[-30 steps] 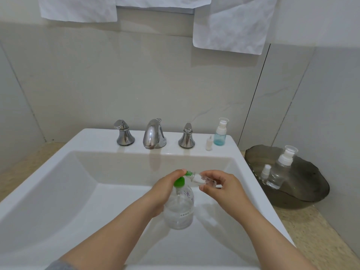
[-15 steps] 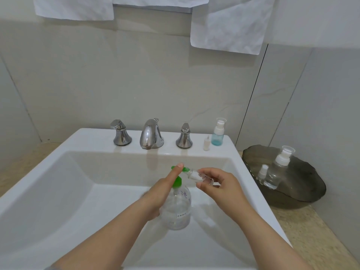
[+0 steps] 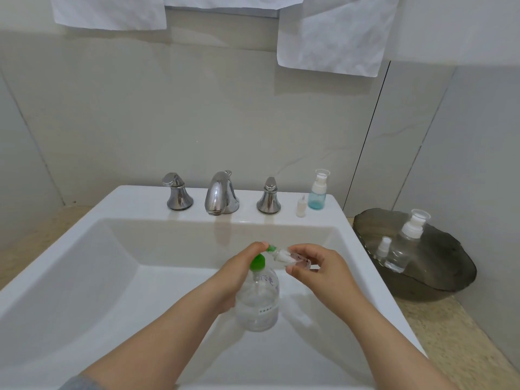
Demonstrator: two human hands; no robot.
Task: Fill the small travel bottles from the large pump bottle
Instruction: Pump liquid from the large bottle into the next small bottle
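Note:
A clear large pump bottle (image 3: 259, 302) with a green pump head stands in the white sink (image 3: 84, 263). My left hand (image 3: 239, 274) wraps the bottle's neck, its fingers lying over the green pump top. My right hand (image 3: 318, 268) pinches a small clear travel bottle (image 3: 292, 258), tilted on its side with its mouth at the green nozzle tip. White foam shows inside the small bottle's neck.
On the sink's back ledge stand the chrome tap (image 3: 221, 194), two handles, a tiny vial (image 3: 301, 206) and a blue-tinted pump bottle (image 3: 318, 192). A dark glass tray (image 3: 439, 266) on the right counter holds two clear bottles. White towels (image 3: 329, 32) hang above.
My left fingers lifted off the pump half a second ago and have come back down over the green top. The small bottle stays at the nozzle.

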